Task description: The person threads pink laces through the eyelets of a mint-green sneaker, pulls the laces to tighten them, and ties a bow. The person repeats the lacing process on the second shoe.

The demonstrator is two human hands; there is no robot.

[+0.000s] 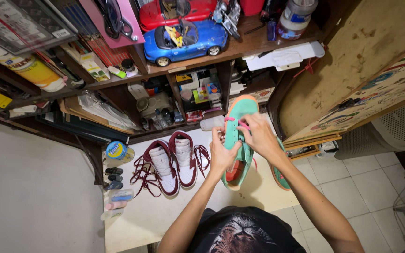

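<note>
A teal sneaker (pixel 240 112) with an orange sole and inner lining is held up over a white table (pixel 141 215). My left hand (pixel 222 154) grips its side near the collar. My right hand (pixel 258 136) pinches a pink lace (pixel 233 120) across the sneaker's upper. A second teal sneaker (pixel 281 175) lies on the table under my right forearm, mostly hidden. To the left, a pair of maroon and white high-top sneakers (pixel 174 161) stands on the table with loose maroon laces (pixel 141 175) spread beside it.
A round tin (pixel 119 152) and several small bottles (pixel 113 185) line the table's left edge. Behind the table stand cluttered wooden shelves (pixel 254 44) with a blue toy car (pixel 186 41) and a red one (pixel 174 11). A wooden board (pixel 352 70) leans at the right.
</note>
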